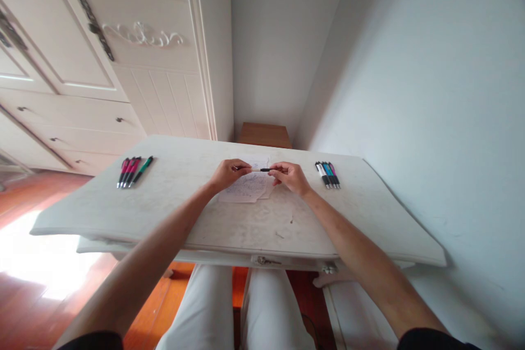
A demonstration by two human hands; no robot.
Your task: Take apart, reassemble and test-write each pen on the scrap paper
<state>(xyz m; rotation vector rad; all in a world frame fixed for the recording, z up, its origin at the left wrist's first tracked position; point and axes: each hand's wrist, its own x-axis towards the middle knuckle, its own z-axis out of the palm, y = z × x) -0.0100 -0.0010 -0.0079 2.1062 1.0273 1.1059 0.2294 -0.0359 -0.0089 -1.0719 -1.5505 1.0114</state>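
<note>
Both my hands meet over a scribbled sheet of paper [246, 188] in the middle of a white table [164, 213]. My left hand [228, 173] and my right hand [290, 176] pinch the two ends of one pen [262, 169], held level just above the paper. The pen shows a pale section on the left and a black section on the right. To the left lies a row of several pens [132, 171], pink and green. Another row of pens [327, 174], white, blue and purple, rests close to my right hand.
A white wardrobe [102, 54] with drawers stands at the back left. A brown wooden cabinet [264, 134] sits behind the table, and a white wall [430, 93] runs along the right. My legs in white trousers [246, 311] show under the table's near edge.
</note>
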